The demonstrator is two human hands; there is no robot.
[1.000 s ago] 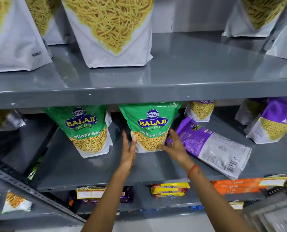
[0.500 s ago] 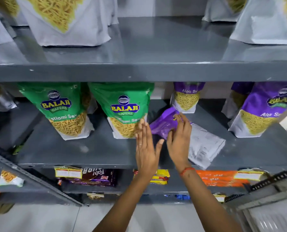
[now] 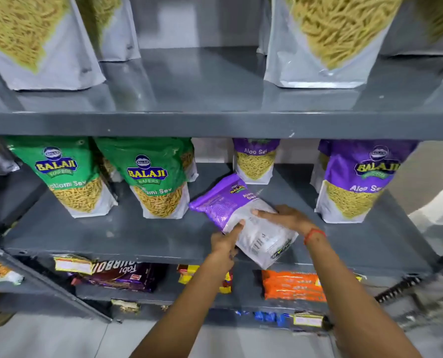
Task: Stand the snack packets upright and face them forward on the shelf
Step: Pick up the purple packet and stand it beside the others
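Note:
A purple Aloo Sev packet (image 3: 230, 202) lies flat, back side up, on the middle grey shelf (image 3: 111, 236), its white lower end hanging over the front edge. My left hand (image 3: 226, 241) grips its left edge. From the right, my right hand (image 3: 285, 217) rests on top of it with fingers spread over the white part. Two green Balaji packets (image 3: 67, 177) (image 3: 158, 179) stand upright and face forward to the left. Purple packets stand upright at the back (image 3: 256, 161) and at the right (image 3: 357, 179).
Large white sev bags (image 3: 326, 47) (image 3: 34, 42) stand on the upper shelf. The lower shelf holds a dark biscuit pack (image 3: 122, 275), yellow packs (image 3: 189, 272) and an orange pack (image 3: 292, 285). A slanted grey rack (image 3: 34, 277) sits at the lower left.
Both hands left the green packet and moved right onto the flat purple packet. It has slid toward the front edge, and my left hand now holds its side.

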